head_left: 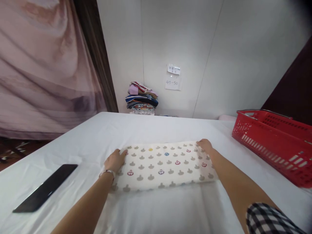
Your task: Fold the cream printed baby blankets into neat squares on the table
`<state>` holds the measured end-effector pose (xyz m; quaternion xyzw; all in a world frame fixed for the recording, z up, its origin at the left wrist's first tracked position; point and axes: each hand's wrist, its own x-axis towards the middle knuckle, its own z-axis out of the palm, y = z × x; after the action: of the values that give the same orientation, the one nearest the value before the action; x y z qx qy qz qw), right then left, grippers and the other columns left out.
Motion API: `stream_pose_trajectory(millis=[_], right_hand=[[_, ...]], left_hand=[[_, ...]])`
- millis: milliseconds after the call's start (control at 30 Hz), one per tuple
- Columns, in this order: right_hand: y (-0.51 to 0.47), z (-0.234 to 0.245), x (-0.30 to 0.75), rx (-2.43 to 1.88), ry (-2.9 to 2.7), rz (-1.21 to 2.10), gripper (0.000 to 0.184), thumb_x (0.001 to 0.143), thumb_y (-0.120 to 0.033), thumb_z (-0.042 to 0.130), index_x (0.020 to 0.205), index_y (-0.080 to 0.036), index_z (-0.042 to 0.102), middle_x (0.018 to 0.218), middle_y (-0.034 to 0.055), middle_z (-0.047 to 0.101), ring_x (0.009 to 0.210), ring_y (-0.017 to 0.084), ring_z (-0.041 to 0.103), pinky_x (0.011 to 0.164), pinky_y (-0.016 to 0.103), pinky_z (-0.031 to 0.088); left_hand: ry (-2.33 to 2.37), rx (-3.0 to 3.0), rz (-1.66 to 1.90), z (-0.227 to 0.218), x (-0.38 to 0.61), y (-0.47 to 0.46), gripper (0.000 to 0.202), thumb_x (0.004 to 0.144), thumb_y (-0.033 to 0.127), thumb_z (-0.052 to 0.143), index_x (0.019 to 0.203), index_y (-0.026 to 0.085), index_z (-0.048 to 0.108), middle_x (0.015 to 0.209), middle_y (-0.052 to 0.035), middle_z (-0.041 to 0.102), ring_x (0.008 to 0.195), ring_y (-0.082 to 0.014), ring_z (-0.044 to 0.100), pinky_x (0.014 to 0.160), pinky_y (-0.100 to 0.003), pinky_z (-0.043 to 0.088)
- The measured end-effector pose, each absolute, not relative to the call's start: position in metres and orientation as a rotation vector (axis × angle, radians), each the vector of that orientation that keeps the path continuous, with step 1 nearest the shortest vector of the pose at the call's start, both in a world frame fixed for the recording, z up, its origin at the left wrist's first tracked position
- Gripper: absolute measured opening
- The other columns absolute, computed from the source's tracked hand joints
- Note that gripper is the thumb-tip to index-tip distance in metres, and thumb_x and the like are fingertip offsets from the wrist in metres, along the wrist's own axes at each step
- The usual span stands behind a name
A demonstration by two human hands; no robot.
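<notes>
A cream cloth (156, 165) printed with grey shapes and a few red, blue, purple and yellow ones is stretched into a long rectangle in front of me. It looks folded, though the number of layers cannot be made out. My left hand (115, 161), with a bracelet at the wrist, pinches its left edge near the far corner. At the far right corner, my right hand (205, 145) grips the fabric, its fingertips partly hidden. The near edge of the cloth appears slightly raised from the white-covered table (161, 128).
A dark flat slab (46, 188) lies at the left of the table. On the right stands a red plastic basket (273, 143). Folded clothes (142, 99) are stacked beyond the far edge, by a wall with paper notes (173, 83). A pink curtain (46, 65) hangs at left.
</notes>
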<state>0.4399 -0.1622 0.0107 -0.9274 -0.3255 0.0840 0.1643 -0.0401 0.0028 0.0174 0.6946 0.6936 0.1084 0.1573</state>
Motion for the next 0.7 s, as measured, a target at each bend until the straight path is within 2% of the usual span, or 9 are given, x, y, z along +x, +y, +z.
stream_pose_trajectory(millis=[267, 433, 533, 700], right_hand=[[-0.167, 0.0, 0.43, -2.695, -0.773, 0.17, 0.029, 0.085, -0.033, 0.043, 0.097, -0.016, 0.063, 0.101, 0.0127, 0.066, 0.092, 0.023, 0.063, 0.069, 0.03, 0.045], [-0.169, 0.008, 0.428, -2.679, -0.856, 0.219, 0.032, 0.084, -0.042, 0.043, 0.092, -0.018, 0.063, 0.088, 0.008, 0.068, 0.08, 0.02, 0.064, 0.066, 0.028, 0.045], [-0.172, 0.012, 0.426, -2.672, -0.92, 0.21, 0.036, 0.084, -0.046, 0.041, 0.093, -0.019, 0.063, 0.091, 0.0074, 0.068, 0.082, 0.02, 0.063, 0.067, 0.029, 0.045], [-0.17, 0.016, 0.419, -2.711, -0.959, 0.143, 0.036, 0.084, -0.039, 0.041, 0.099, -0.015, 0.063, 0.101, 0.0138, 0.065, 0.095, 0.028, 0.06, 0.073, 0.036, 0.046]], left_hand=[[1.995, 1.974, 0.24, 0.026, -0.038, -0.002, 0.059, 0.079, 0.062, 0.031, 0.11, 0.019, 0.056, 0.1, -0.0163, 0.066, 0.097, -0.0343, 0.06, 0.075, -0.043, 0.045], [2.0, 1.978, 0.249, 0.024, -0.037, -0.002, 0.058, 0.079, 0.062, 0.032, 0.109, 0.019, 0.056, 0.1, -0.016, 0.067, 0.097, -0.0338, 0.06, 0.076, -0.042, 0.045], [1.999, 1.978, 0.258, 0.022, -0.038, -0.001, 0.057, 0.079, 0.061, 0.033, 0.109, 0.019, 0.056, 0.102, -0.0164, 0.066, 0.098, -0.0338, 0.06, 0.076, -0.042, 0.044], [1.998, 1.971, 0.311, 0.017, -0.039, -0.002, 0.054, 0.079, 0.061, 0.035, 0.107, 0.02, 0.056, 0.101, -0.0152, 0.067, 0.097, -0.0311, 0.061, 0.076, -0.04, 0.045]])
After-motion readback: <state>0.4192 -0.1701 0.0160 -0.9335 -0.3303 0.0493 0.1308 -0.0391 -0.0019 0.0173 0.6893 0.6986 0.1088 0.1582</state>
